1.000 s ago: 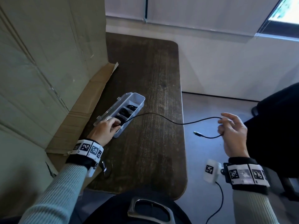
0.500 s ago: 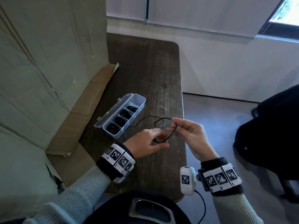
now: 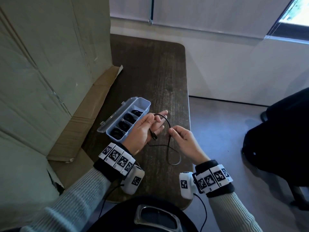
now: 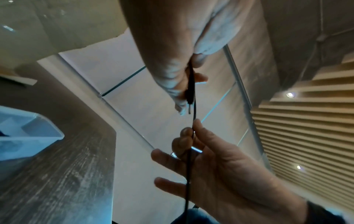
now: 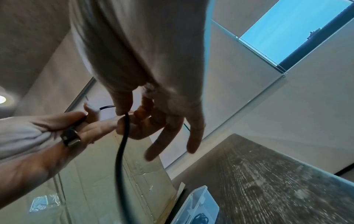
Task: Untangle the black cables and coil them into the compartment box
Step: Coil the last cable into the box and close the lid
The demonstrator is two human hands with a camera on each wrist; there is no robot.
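Dark wood-grain table (image 3: 150,72) fills the middle of the head view, with a large cardboard sheet (image 3: 50,64) leaning at the left and a clear compartment box (image 3: 143,104) lying open near the centre, black coils in four of its compartments. Just right of the box, the left hand (image 3: 143,129) pinches a black cable (image 3: 168,124) near its plug, fingers stretched out. Lower right of it, the right hand (image 3: 182,139) pinches the same cable between thumb and forefinger, and a slack loop hangs down to the table.
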